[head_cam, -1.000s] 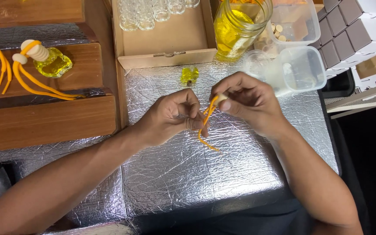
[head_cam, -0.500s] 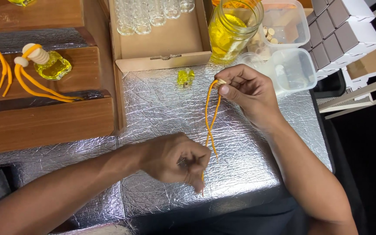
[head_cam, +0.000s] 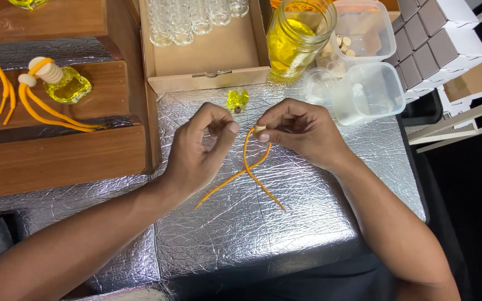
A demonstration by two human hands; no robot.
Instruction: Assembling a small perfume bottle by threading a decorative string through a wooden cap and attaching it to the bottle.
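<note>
Two hands meet over the middle of the foil-covered bench (head_cam: pixel 319 223). The right hand (head_cam: pixel 302 134) pinches a small pale bead (head_cam: pixel 260 128) together with the top of an orange cord (head_cam: pixel 249 167), keeping the loop upright so its two tails trail down onto the foil. The left hand (head_cam: pixel 199 150) hovers just beside it, fingertips curled but clasping nothing, apart from the cord. A small yellow bottle (head_cam: pixel 236 100) waits near the bench's far edge, by a cardboard tray (head_cam: pixel 207 61).
</note>
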